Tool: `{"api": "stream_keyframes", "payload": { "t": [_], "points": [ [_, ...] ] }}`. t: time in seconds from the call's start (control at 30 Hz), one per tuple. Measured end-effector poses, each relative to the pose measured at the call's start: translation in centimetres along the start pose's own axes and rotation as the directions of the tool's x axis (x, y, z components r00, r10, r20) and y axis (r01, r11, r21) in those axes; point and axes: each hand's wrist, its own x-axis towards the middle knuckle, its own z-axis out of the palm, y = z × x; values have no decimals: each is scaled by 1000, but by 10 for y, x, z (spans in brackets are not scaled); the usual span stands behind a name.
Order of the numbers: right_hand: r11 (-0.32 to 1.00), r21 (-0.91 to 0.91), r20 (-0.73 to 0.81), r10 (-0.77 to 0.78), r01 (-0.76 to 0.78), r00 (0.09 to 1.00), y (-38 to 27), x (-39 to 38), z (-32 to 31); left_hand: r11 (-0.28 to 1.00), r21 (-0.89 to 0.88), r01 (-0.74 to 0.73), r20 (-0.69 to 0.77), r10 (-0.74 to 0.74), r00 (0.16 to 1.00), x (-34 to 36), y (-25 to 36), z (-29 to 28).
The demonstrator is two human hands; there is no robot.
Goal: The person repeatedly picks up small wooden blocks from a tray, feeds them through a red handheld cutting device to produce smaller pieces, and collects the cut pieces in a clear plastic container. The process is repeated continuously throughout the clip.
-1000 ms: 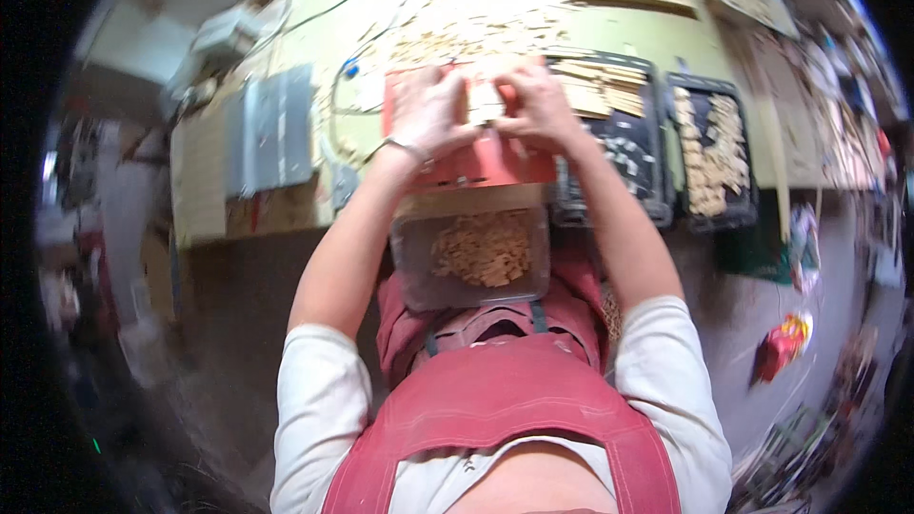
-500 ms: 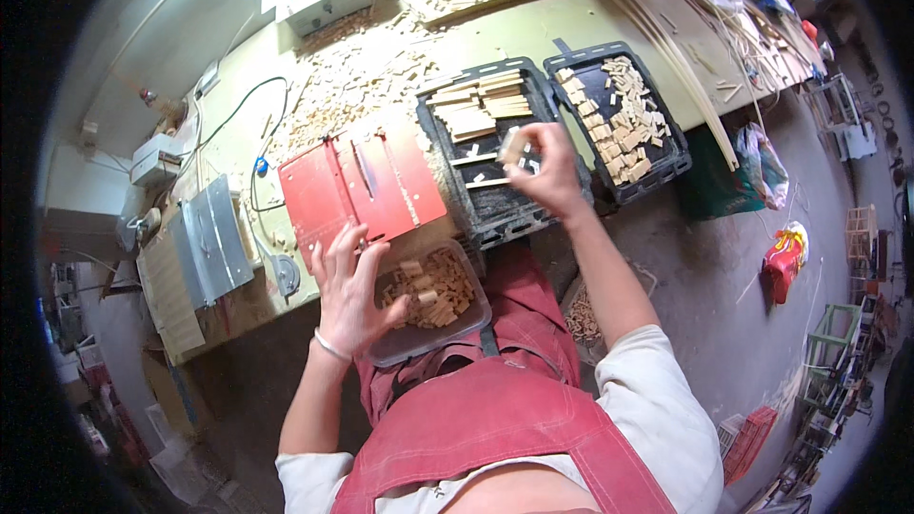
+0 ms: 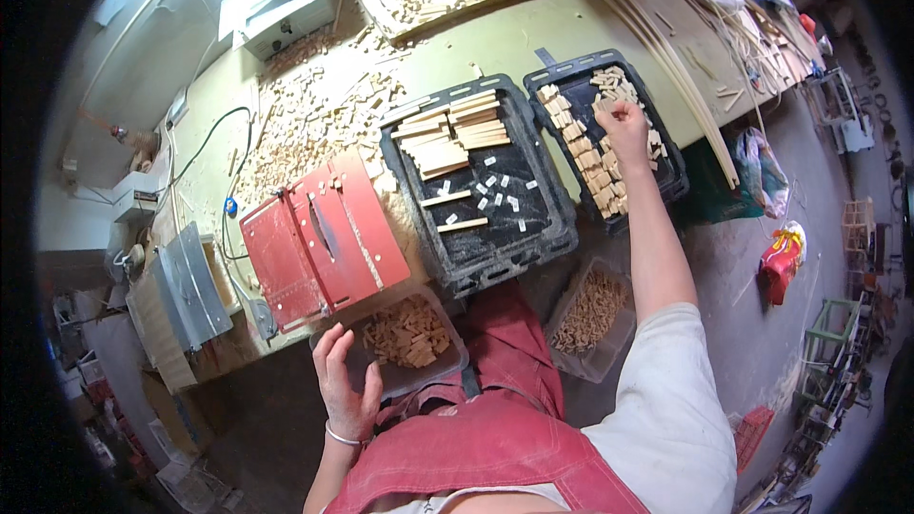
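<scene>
My right hand [image 3: 625, 131] reaches over the far right black tray [image 3: 678, 171], its fingers pinched on a small wooden block [image 3: 602, 109], partly hidden by the fingers. Around it in that tray lie many more small wooden blocks [image 3: 600, 171], some in rows at the left side and some in a loose heap. My left hand [image 3: 348, 388] is held with fingers apart and nothing in it, at the near left edge of a clear plastic bin [image 3: 457, 362] on my lap. Short wood pieces [image 3: 409, 331] fill part of that bin.
Left of centre stands a red saw table [image 3: 347, 238] with a slot. The larger black tray [image 3: 447, 266] holds wooden strips [image 3: 443, 138] and small white-faced pieces. Loose blocks [image 3: 314, 124] cover the bench behind. A second bin [image 3: 595, 362] of small pieces is below right.
My right hand has moved right, from above the larger tray to the far right tray. My left hand has drawn back from the red saw table toward me. The view has shifted a little.
</scene>
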Motion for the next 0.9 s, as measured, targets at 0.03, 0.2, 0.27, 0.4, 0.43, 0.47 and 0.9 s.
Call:
{"api": "stream_keyframes", "payload": {
  "t": [0.03, 0.2, 0.27, 0.4, 0.43, 0.47, 0.9],
  "points": [
    [993, 54, 46, 103, -106, 994, -7, 9, 8, 1000, 5, 12, 10, -12, 1000, -1, -2, 2],
    [849, 238, 128, 455, -472, 881, -23, 34, 30, 996, -22, 81, 63, -79, 995, -3, 0, 12],
    [938, 69, 95, 334, -341, 938, 9, 47, 19, 996, -23, 90, 71, -88, 994, -3, 1, 14],
    [934, -359, -47, -18, 0, 999, 29, 55, 31, 990, -44, 133, 67, -130, 989, -5, -3, 18],
    [900, -435, -6, -5, 2, 1000, 29, 58, 35, 989, -40, 141, 69, -138, 988, -6, -3, 20],
    [877, -481, -2, 6, -6, 1000, 27, 59, 43, 988, -31, 150, 68, -147, 987, -7, -3, 20],
    [851, -406, 166, -289, 333, 943, -12, 34, 75, 980, -47, 193, 108, -187, 976, -15, -9, 24]
  ]
}}
